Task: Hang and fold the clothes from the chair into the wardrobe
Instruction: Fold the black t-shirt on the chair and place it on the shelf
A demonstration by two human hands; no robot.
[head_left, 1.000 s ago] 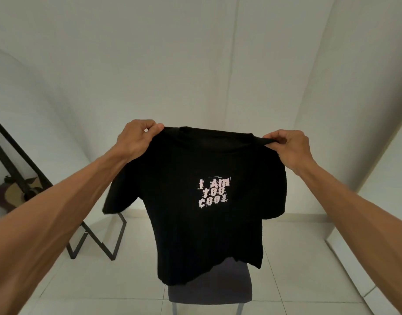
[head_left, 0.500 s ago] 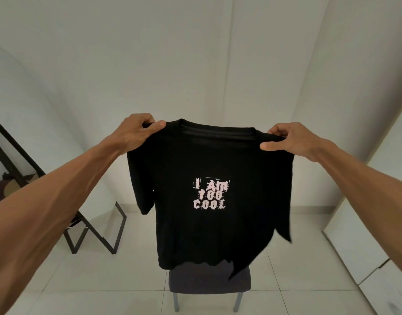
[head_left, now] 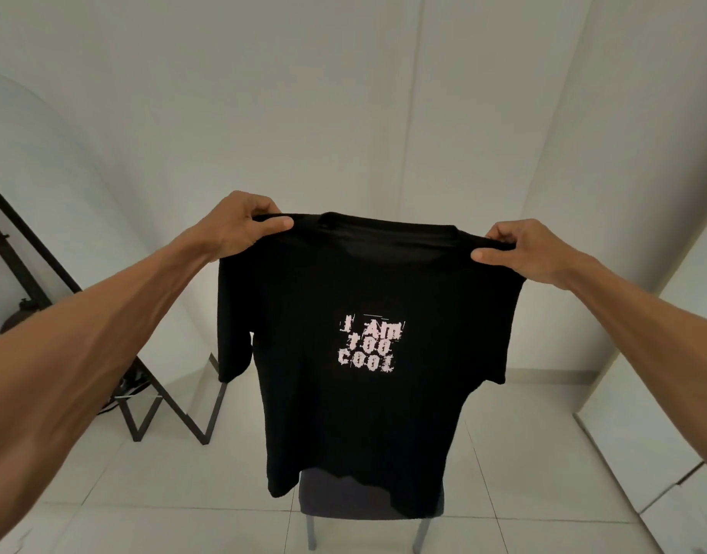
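Observation:
A black T-shirt (head_left: 359,413) with white lettering on its chest hangs spread out in the air in front of me. My left hand (head_left: 243,223) pinches its left shoulder seam between thumb and fingers. My right hand (head_left: 519,247) pinches the right shoulder the same way. Both sleeves hang down at the sides. Below the hem stands a dark grey chair (head_left: 331,497) with metal legs; most of its seat is hidden behind the shirt.
A black-framed standing mirror (head_left: 171,409) leans against the wall at the left, with a guitar (head_left: 20,313) reflected in it. White cabinet fronts (head_left: 663,453) run along the right edge. The floor (head_left: 163,493) is pale tile, and white walls rise behind.
The shirt has stopped swinging and now hangs flat, its right hem and sleeve settled down. Both hands keep their hold on the shoulders at about the same height.

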